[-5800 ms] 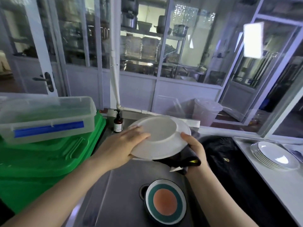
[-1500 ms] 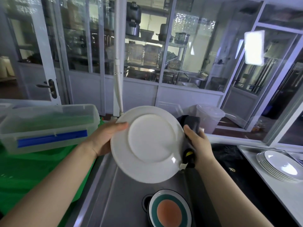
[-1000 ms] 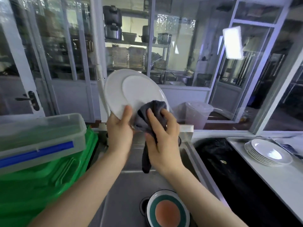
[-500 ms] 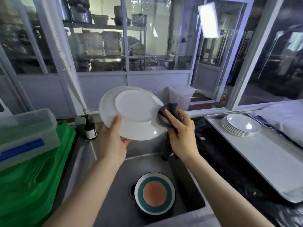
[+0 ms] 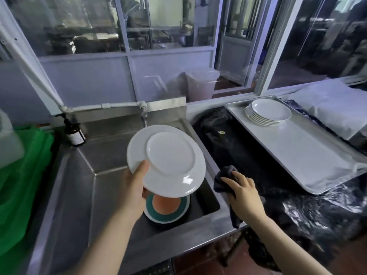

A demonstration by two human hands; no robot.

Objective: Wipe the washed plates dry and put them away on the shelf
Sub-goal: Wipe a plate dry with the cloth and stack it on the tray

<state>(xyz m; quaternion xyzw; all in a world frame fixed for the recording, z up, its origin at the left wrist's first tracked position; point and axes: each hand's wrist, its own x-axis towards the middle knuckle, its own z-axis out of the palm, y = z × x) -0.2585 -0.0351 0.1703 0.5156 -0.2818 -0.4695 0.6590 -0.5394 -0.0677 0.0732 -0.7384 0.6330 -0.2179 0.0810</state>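
The left hand (image 5: 135, 187) holds the plate (image 5: 166, 160) over the sink (image 5: 83, 175), thumb curled on the near-left rim, underside tilted up toward me. The right hand (image 5: 243, 192) is off it, fingers curled round the dark cloth (image 5: 223, 178) at the sink's right edge. The stack (image 5: 268, 112) sits on the tray (image 5: 309, 153), well off to the right and farther back — the right hand is nearer, so I'd guess the plate crosses that way. Being round, it has no long axis to line up.

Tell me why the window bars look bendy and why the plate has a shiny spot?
Head view: the wide-angle lens curves straight window frames near the edges. Head view: the shiny spot is light reflecting off the glossy white plate held by the left hand.
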